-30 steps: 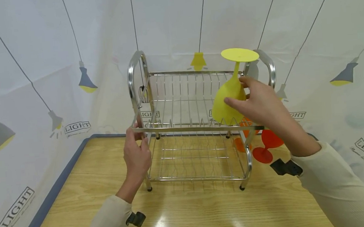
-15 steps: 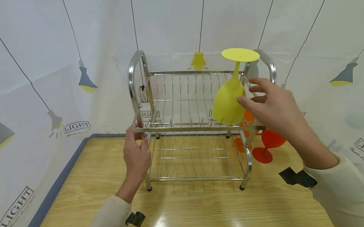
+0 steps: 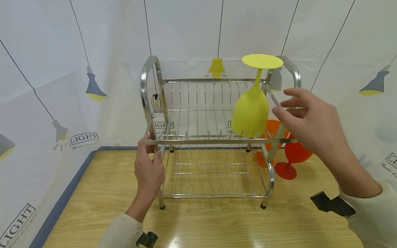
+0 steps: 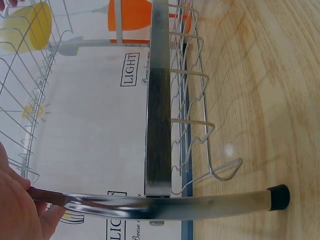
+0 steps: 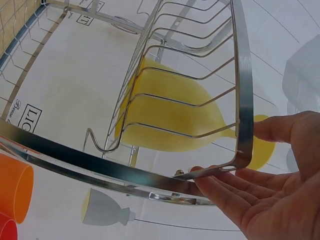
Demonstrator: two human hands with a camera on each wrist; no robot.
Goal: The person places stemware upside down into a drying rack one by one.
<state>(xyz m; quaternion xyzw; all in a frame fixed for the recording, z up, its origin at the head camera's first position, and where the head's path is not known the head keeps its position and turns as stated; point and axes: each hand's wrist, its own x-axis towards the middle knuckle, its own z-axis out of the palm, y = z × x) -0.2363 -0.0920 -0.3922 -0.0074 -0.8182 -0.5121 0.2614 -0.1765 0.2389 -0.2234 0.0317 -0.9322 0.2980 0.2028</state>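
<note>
A yellow goblet (image 3: 250, 111) stands upside down at the right of the upper tier of a chrome two-tier dish rack (image 3: 203, 141), its round foot on top. My left hand (image 3: 149, 168) grips the rack's left front post just under the upper tier; the left wrist view shows fingers (image 4: 50, 220) round the tube. My right hand (image 3: 317, 120) is just right of the goblet, apart from it, with fingers loosely bent and thumb spread. In the right wrist view, its fingertips (image 5: 202, 180) overlap the rack's corner rail, and the goblet (image 5: 172, 110) shows through the wires.
An orange goblet (image 3: 272, 129) and a red goblet (image 3: 297, 153) stand on the wooden table (image 3: 218, 232) at the rack's right, partly hidden by its frame and my right hand. A lamp-printed white sheet (image 3: 185, 26) hangs close behind and along both sides.
My right hand has let go of the yellow goblet and drawn back to the right and slightly down. The goblet stays in the upper tier. My left hand keeps its grip on the post.
</note>
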